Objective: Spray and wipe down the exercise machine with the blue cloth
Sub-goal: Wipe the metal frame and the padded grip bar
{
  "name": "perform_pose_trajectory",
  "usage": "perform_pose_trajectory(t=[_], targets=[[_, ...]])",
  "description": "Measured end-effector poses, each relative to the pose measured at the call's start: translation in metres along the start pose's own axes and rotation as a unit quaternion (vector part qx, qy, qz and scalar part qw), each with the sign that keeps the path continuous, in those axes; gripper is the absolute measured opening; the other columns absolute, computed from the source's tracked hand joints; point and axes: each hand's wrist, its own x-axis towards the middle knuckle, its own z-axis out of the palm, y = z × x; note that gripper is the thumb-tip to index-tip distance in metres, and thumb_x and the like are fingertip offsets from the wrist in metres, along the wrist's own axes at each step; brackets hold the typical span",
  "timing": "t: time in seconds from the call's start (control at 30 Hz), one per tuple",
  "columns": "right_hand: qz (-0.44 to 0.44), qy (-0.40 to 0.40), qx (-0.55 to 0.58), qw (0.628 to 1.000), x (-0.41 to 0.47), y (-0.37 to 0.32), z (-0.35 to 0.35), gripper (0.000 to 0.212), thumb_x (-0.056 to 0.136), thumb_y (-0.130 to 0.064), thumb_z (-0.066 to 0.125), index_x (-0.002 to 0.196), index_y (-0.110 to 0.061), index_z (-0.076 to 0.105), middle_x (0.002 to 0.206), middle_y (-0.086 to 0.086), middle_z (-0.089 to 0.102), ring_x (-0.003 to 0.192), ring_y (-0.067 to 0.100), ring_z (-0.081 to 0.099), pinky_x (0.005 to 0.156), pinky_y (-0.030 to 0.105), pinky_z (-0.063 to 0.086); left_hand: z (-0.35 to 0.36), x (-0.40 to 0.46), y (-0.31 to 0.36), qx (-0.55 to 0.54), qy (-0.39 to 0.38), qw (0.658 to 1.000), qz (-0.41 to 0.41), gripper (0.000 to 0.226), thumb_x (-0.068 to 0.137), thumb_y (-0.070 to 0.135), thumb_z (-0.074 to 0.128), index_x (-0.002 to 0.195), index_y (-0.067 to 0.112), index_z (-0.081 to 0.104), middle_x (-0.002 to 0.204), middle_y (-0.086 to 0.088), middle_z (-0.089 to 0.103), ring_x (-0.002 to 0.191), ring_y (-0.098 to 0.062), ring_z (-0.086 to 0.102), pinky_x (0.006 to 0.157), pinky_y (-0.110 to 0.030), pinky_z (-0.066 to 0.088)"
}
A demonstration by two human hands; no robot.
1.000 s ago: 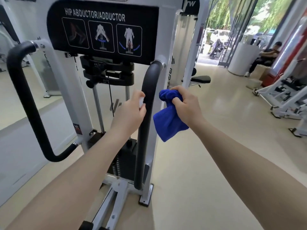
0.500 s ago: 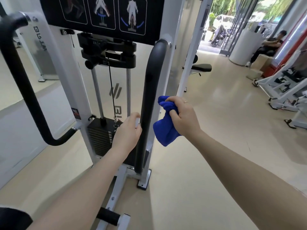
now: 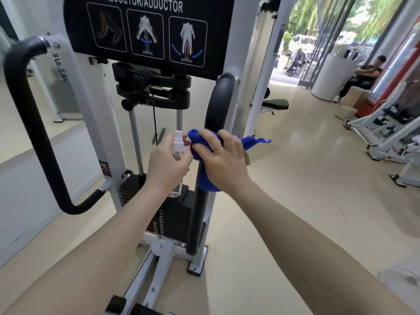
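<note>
The right hand [image 3: 223, 162] is clamping the cloth [image 3: 205, 178] around the near-upright black handle [image 3: 210, 137], so wiping is running along the handle. The left hand [image 3: 167, 164], just beside it, is gripping the bottle [image 3: 177, 148], its nozzle seemingly facing the cloth.

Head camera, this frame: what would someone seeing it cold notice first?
Dead centre, the right hand presses a bright blue cloth around the black padded handle of a white hip abductor/adductor machine. Just left of it, the left hand grips a small clear spray bottle, its white nozzle upright beside the cloth. Above both hangs the black instruction placard with three exercise diagrams.
</note>
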Motion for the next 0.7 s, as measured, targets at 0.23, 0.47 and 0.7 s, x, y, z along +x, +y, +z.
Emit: perform_pose_trajectory(t=[0.23, 0.47, 0.7], targets=[[0.087, -0.003, 0.066, 0.994, 0.04, 0.008, -0.016, 0.021, 0.074, -0.012, 0.057, 0.092, -0.016, 0.066, 0.115, 0.005, 0.061, 0.106, 0.025, 0.036, 0.089, 0.039, 0.028, -0.002, 0.024, 0.003, -0.011, -0.027, 0.999, 0.039, 0.019, 0.089, 0.008, 0.055, 0.102, 0.021, 0.051, 0.072, -0.001, 0.059, 0.05, -0.014, 0.058, 0.048, -0.023, 0.049], [0.298, -0.061, 0.187, 0.934, 0.111, 0.047, -0.027, 0.024, 0.085, -0.017, 0.05, 0.103, -0.022, 0.064, 0.14, -0.003, 0.035, 0.125, 0.025, 0.027, 0.105, 0.04, 0.025, -0.003, 0.044, 0.009, -0.039, -0.047, 0.998, 0.026, 0.016, 0.09, 0.011, 0.055, 0.105, 0.018, 0.053, 0.09, -0.004, 0.063, 0.051, -0.014, 0.059, 0.047, -0.015, 0.045], [0.212, -0.03, 0.154, 0.965, 0.058, 0.002, -0.019, 0.031, 0.081, -0.024, 0.054, 0.11, -0.018, 0.063, 0.132, 0.006, 0.047, 0.122, 0.034, 0.029, 0.084, 0.043, 0.044, -0.006, 0.041, 0.01, -0.055, -0.048, 0.995, 0.06, 0.014, 0.091, 0.009, 0.051, 0.104, 0.014, 0.053, 0.055, -0.013, 0.059, 0.042, -0.016, 0.055, 0.045, -0.027, 0.044]])
